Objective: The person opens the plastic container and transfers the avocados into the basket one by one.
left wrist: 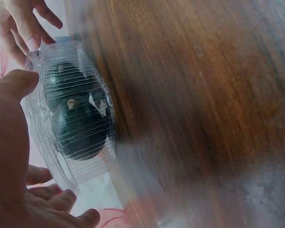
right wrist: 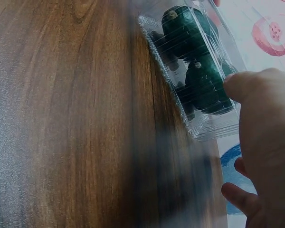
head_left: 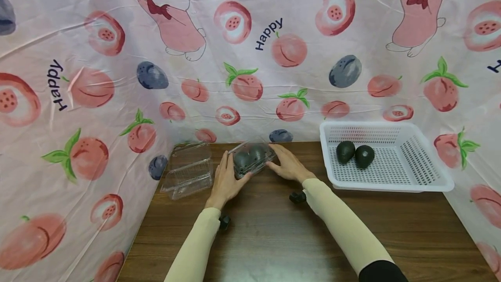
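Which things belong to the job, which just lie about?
In the job:
clear plastic box holding two dark green oval fruits, between left hand and right hand
Probably: white perforated plastic basket; two more fruits inside; clear plastic packaging

Incidental:
pink fruit-print cloth
brown wooden table

Avocados (left wrist: 80, 130) in container (right wrist: 211, 128) between second container (head_left: 192, 173), left, and basket (head_left: 391, 184), right
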Motion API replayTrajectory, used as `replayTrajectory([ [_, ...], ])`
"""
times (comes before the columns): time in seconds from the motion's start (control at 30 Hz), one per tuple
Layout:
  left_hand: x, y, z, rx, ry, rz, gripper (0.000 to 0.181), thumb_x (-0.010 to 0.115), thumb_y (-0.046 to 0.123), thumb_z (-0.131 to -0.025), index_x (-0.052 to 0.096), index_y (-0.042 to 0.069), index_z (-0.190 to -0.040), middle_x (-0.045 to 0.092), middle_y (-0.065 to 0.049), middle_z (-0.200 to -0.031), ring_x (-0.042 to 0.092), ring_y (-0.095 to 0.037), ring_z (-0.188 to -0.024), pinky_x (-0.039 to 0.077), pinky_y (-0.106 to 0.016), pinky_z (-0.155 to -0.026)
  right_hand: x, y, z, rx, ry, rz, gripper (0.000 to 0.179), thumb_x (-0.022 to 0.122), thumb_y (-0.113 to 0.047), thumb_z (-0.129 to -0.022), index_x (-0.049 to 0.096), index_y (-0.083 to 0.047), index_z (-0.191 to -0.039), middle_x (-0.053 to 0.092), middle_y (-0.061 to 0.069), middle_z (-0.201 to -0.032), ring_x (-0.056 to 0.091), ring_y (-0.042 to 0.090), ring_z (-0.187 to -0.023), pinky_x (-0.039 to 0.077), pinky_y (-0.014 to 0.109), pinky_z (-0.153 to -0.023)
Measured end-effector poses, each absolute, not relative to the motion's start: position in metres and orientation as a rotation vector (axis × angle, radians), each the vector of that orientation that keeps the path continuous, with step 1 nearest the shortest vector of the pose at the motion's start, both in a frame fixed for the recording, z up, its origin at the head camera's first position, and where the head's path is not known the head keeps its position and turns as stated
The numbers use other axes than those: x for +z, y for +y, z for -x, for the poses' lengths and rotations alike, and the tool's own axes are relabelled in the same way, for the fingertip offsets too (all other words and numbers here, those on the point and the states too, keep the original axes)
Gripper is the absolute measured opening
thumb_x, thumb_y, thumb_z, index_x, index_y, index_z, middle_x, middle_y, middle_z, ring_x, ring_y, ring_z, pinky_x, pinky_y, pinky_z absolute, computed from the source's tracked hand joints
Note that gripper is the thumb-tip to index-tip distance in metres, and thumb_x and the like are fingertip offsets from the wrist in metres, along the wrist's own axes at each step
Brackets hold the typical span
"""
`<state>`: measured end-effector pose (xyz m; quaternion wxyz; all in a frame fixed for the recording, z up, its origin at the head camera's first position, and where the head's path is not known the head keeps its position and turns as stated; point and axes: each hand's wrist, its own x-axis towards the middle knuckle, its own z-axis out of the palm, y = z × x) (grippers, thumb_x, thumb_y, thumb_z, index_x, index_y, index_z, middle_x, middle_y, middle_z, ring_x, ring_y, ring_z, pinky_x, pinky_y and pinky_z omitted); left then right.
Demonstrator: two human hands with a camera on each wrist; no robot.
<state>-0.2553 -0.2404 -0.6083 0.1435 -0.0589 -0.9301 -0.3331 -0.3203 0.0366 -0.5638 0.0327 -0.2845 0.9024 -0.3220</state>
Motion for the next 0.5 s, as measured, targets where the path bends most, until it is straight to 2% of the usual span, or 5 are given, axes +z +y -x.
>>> replayTrajectory([
  [0.13,-0.602,-0.238,0.251,-0.966,-2.677,0.174,0.112,0.078,0.07,-0.097,0.039,-0.004,-0.171,0.028,-0.031,-0.183,0.039,-0.063,-0.161,0.034,-0.08,-0.128,-0.564,0.038,0.317,-0.988,2.804,0.851,0.073,0.07,-0.033,-0.114,0.039,-0.006,-0.175,0.042,0.023,-0.18,0.042,0.045,-0.167,0.04,0.065,-0.135],
  [0.33,-0.583,-0.229,0.24,-0.931,-2.77,0.14,0.104,0.085,0.048,-0.098,0.036,-0.006,-0.172,0.025,-0.032,-0.184,0.034,-0.06,-0.166,0.032,-0.076,-0.134,-0.567,0.041,0.311,-1.015,2.869,0.883,0.069,0.074,-0.027,-0.111,0.048,-0.001,-0.169,0.051,0.025,-0.173,0.049,0.047,-0.162,0.042,0.065,-0.133],
  [0.5,-0.575,-0.224,0.233,-0.885,-2.849,0.118,0.104,0.083,0.048,-0.101,0.032,-0.003,-0.175,0.02,-0.026,-0.188,0.031,-0.056,-0.17,0.031,-0.072,-0.137,-0.57,0.045,0.303,-1.031,2.898,0.861,0.068,0.074,-0.029,-0.111,0.05,-0.002,-0.168,0.053,0.024,-0.171,0.05,0.048,-0.16,0.042,0.067,-0.132],
])
